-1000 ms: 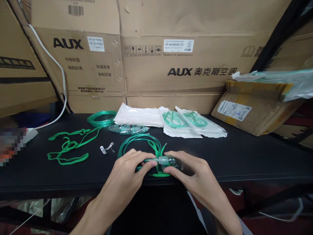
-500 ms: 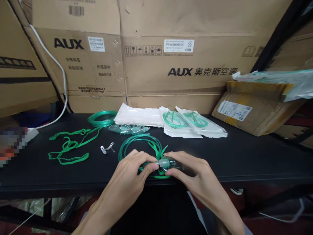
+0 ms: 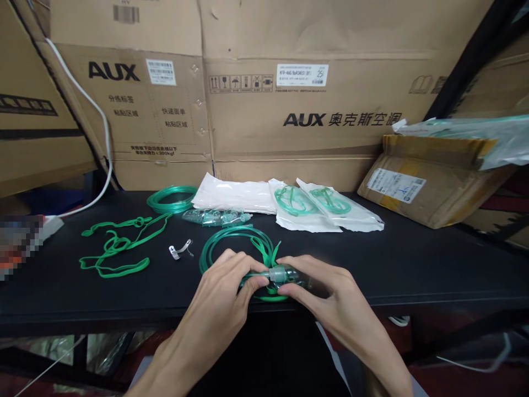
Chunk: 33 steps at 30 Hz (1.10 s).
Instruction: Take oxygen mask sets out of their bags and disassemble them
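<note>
Near the table's front edge, my left hand pinches the end of a green tube between thumb and fingers. Its coil lies on the table behind that hand. My right hand is closed around a clear green oxygen mask, thumb below and fingers above. Between the hands, the tube's end meets the mask's connector; how deep it sits I cannot tell. A green elastic strap loops up behind the connector and also shows below it. My right fingers hide much of the mask.
Loose green straps, a metal strip and another tube coil lie to the left. Clear plastic mask parts and white pouches lie behind. A cardboard box stands at right; large cartons form the back.
Both hands stay at the connector with almost the same grip. The view has shifted very slightly; the things on the table lie as before.
</note>
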{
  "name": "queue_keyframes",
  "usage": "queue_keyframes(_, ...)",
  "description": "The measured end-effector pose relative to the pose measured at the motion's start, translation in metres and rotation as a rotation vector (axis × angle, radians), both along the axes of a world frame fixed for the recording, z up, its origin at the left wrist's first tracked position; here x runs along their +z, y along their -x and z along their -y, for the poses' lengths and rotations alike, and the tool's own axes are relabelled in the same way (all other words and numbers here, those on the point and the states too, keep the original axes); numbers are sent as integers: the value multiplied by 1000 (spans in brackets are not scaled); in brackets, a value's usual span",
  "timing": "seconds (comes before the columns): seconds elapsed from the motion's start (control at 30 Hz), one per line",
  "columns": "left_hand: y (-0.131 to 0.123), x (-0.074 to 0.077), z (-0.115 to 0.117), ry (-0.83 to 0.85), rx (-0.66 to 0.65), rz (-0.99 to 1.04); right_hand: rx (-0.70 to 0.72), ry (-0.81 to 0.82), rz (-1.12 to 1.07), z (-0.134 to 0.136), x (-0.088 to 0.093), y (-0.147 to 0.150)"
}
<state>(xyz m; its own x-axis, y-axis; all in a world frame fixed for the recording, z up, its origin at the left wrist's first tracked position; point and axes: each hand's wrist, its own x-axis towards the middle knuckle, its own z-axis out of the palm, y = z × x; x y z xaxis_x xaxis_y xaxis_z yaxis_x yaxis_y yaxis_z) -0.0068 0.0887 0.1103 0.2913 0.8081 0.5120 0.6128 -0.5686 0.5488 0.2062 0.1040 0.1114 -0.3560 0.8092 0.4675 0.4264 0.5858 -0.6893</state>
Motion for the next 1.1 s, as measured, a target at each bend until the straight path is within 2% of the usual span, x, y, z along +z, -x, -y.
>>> queue_keyframes(0.3, 3, -1, -3, -15, -9, 57, -64, 20, 13, -1, 1, 3)
queue_keyframes(0.5, 1, -3, -2, -5, 42, 94, -107, -4, 24, -1, 0, 4)
queue_keyframes(0.73, -7, -16, -4, -202, 121, -5, -96, -8, 36, 0, 0, 2)
queue_keyframes(1.1, -12, -17, -2, -270, 141, -58, -76, 1, 25, -1, 0, 2)
